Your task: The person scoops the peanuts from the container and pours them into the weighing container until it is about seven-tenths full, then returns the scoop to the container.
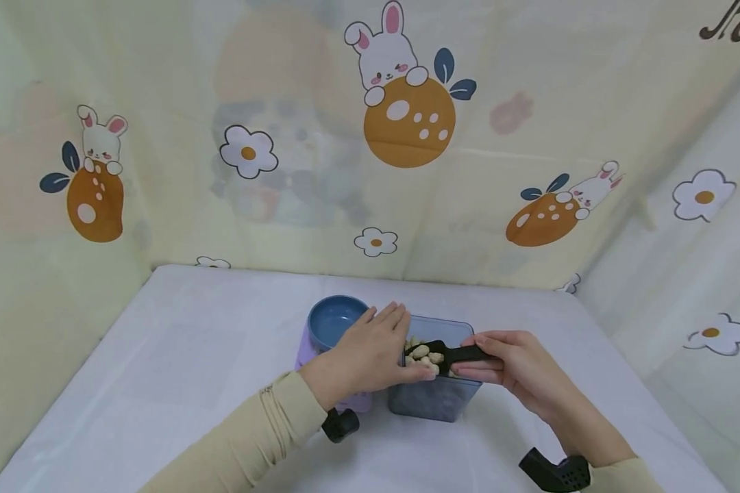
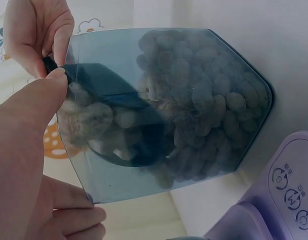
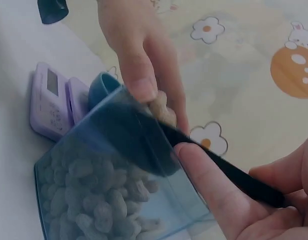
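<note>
My right hand (image 1: 524, 363) grips the handle of a black scoop (image 1: 465, 353), whose head is down inside a translucent blue-grey container (image 1: 434, 402). Unshelled peanuts (image 1: 425, 357) lie in the scoop; more peanuts (image 3: 104, 210) fill the container's lower part, seen through its wall. Across the near-left side of the container's mouth lies my left hand (image 1: 364, 352), fingers straight, thumb reaching to the peanuts in the scoop. In the left wrist view that thumb (image 2: 44, 95) is at the rim by the scoop's neck. Behind the left hand stands a blue bowl (image 1: 334, 320), partly hidden.
Under the bowl is a purple kitchen scale (image 3: 43, 117) with a small display and buttons, just left of the container. A white cloth (image 1: 179, 356) covers the table. A curtain (image 1: 308, 205) printed with rabbits and flowers hangs behind it.
</note>
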`<state>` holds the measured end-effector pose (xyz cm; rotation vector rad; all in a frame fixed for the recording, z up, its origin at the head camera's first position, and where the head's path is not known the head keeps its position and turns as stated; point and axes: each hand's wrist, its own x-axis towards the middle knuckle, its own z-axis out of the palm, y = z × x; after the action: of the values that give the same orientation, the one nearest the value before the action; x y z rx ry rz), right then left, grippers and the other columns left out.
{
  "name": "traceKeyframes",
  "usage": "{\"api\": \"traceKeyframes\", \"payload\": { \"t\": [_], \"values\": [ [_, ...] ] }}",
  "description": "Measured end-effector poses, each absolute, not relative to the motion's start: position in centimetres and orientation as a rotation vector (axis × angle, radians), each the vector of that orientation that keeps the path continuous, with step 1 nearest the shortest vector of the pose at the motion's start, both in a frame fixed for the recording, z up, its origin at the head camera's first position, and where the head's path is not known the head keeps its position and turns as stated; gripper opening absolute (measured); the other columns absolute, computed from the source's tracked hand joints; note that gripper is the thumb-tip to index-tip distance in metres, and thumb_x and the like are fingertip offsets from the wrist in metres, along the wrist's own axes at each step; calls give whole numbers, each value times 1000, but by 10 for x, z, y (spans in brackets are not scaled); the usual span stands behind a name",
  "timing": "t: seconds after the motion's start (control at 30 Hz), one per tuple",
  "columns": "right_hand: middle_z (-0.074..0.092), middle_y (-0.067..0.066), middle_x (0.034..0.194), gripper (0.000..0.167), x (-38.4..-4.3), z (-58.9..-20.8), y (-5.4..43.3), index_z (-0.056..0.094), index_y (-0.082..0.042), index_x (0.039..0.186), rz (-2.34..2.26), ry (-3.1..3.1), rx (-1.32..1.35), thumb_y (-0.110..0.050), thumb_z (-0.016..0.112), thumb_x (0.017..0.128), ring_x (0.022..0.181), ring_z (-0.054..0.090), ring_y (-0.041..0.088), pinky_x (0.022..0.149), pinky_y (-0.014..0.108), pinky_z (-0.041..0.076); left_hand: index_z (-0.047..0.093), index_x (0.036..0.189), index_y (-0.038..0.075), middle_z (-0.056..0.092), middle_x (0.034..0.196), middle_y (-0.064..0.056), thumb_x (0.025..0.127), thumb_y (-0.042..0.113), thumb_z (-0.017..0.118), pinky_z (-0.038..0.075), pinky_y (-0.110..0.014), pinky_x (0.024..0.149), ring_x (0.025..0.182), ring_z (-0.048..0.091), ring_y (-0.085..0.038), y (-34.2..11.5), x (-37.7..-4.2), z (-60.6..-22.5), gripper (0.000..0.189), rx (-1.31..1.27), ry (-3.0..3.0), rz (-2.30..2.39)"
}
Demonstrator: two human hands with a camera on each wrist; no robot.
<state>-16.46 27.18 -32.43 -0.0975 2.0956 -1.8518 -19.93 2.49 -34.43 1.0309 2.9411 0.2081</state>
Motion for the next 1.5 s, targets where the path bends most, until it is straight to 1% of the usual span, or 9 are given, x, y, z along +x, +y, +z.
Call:
{"api": "traceKeyframes", "payload": {
  "t": [0.1, 0.23, 0.43, 0.5, 0.67, 0.87, 1.03, 1.3, 1.5],
  "values": [
    [69, 10, 113, 41, -163, -326, 278, 46, 21, 128, -1911, 2010, -100, -14, 45, 106, 100, 74, 24, 90, 35, 57, 29, 156, 4, 26, 164, -11, 90, 78, 40, 21, -45, 125, 154, 20, -23, 26, -199, -346, 100, 1040, 2946, 199],
    [70, 11, 114, 39, -164, -327, 279, 49, 18, 126, -1946, 1948, -113, -15, 48, 105, 101, 73, 26, 91, 36, 57, 30, 155, 3, 27, 164, -12, 90, 77, 42, 21, -45, 125, 154, 21, -23, 25, -199, -346, 100, 1040, 2958, 184],
    [67, 14, 117, 45, -165, -327, 276, 43, 21, 131, -1927, 1960, -103, -16, 45, 106, 103, 73, 26, 92, 36, 56, 29, 156, 4, 27, 164, -11, 90, 78, 40, 22, -43, 125, 154, 21, -23, 25, -199, -346, 99, 1036, 2969, 165],
    [68, 14, 117, 44, -165, -328, 278, 44, 20, 131, -1953, 1947, -83, -16, 45, 106, 103, 73, 25, 92, 36, 56, 30, 155, 4, 27, 164, -11, 90, 78, 39, 22, -43, 125, 154, 21, -23, 26, -199, -347, 99, 1046, 2974, 163],
    [68, 13, 115, 33, -163, -331, 286, 54, 11, 124, -2052, 1879, -51, -16, 47, 106, 102, 73, 25, 93, 34, 56, 31, 155, 4, 29, 163, -12, 91, 77, 39, 24, -44, 124, 153, 23, -23, 25, -199, -347, 98, 1067, 2992, 165],
    [70, 14, 115, 29, -160, -337, 297, 60, 7, 120, -2146, 1804, -76, -14, 46, 106, 104, 72, 27, 93, 34, 56, 32, 154, 3, 30, 162, -12, 91, 77, 40, 25, -44, 123, 153, 24, -24, 24, -198, -348, 98, 1085, 2998, 193],
    [70, 14, 116, 28, -159, -342, 307, 69, -1, 112, -2257, 1646, -123, -10, 43, 107, 106, 71, 28, 93, 34, 55, 32, 154, 3, 30, 162, -12, 90, 77, 42, 25, -44, 123, 153, 24, -24, 23, -199, -350, 98, 1086, 2991, 230],
    [71, 16, 115, 29, -158, -343, 310, 70, 0, 111, -2303, 1544, -100, -9, 42, 107, 107, 71, 28, 94, 34, 55, 31, 155, 2, 28, 163, -14, 90, 76, 43, 25, -44, 124, 153, 22, -25, 23, -200, -352, 99, 1086, 2982, 287],
    [71, 17, 117, 32, -159, -343, 310, 69, 1, 113, -2313, 1486, -162, -8, 38, 108, 108, 71, 28, 95, 34, 55, 27, 156, 2, 23, 164, -14, 90, 77, 42, 22, -45, 125, 154, 18, -25, 22, -201, -357, 101, 1062, 2946, 379]
  ]
}}
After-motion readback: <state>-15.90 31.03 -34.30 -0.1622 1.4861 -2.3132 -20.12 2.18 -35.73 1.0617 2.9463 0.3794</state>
